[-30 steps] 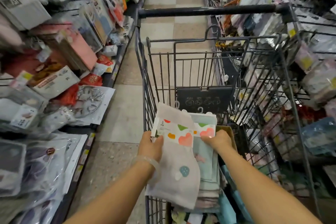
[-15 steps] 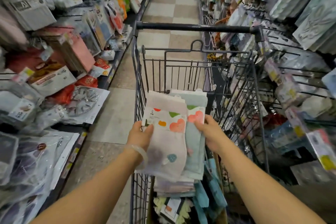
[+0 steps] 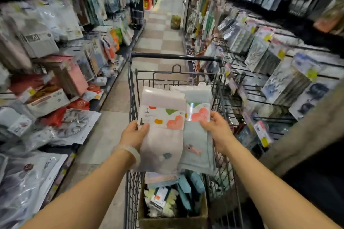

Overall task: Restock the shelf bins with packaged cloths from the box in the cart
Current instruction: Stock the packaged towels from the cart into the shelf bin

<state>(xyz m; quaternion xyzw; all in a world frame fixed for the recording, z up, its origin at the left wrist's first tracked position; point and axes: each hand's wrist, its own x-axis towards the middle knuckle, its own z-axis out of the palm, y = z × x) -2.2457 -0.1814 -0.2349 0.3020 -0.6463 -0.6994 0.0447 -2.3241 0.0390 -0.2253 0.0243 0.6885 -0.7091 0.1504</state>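
A narrow aisle with a tiled floor [image 3: 158,42] is running ahead between full shelves [image 3: 270,52] on both sides. The cart [image 3: 176,57] is standing in the middle, a box [image 3: 173,221] at its near end. Above the box, the left hand [image 3: 135,134] is gripping a grey cloth pack [image 3: 163,126] and the right hand [image 3: 217,128] is gripping a green pack [image 3: 198,135], both packs touching side by side.

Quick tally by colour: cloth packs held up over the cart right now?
Pinkish-grey cloth pack, gripped by the left hand: 1
Light green cloth pack, gripped by the right hand: 1
Total facing the camera: 2. More packs may be stacked behind them; I cannot tell.
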